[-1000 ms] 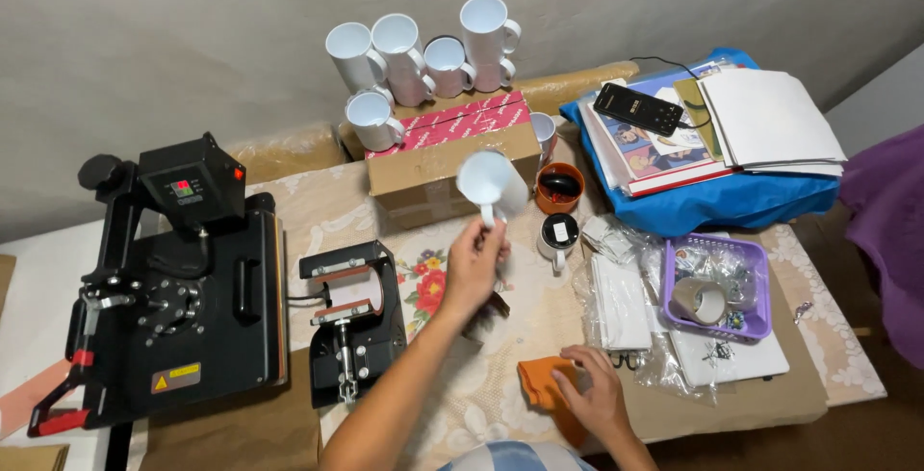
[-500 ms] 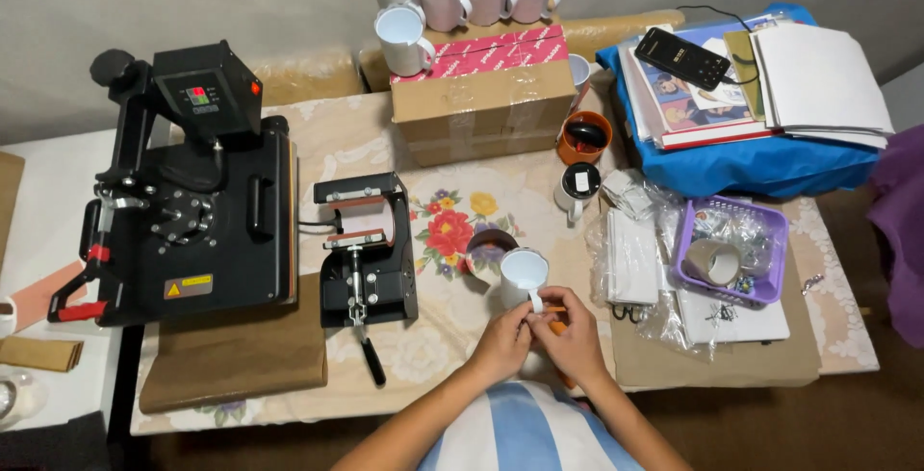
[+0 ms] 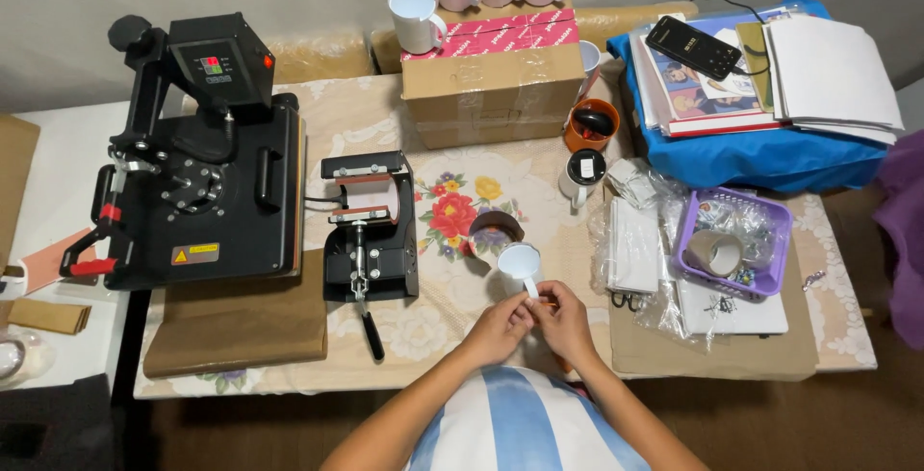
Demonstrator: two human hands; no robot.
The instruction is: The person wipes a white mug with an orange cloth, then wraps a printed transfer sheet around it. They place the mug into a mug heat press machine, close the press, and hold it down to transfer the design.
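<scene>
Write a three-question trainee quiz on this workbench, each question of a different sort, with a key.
1. True or false: the white ceramic mug stands alone on the flowered tablecloth, untouched.
2. Which machine is nearer the left hand? A: the large black flat heat press. B: the small black mug press.
3. Fill in: the purple plastic basket lies on the person's ____ side.

Key:
1. False. Both the left hand and the right hand hold it, at its handle as far as can be seen.
2. B.
3. Right.
</scene>
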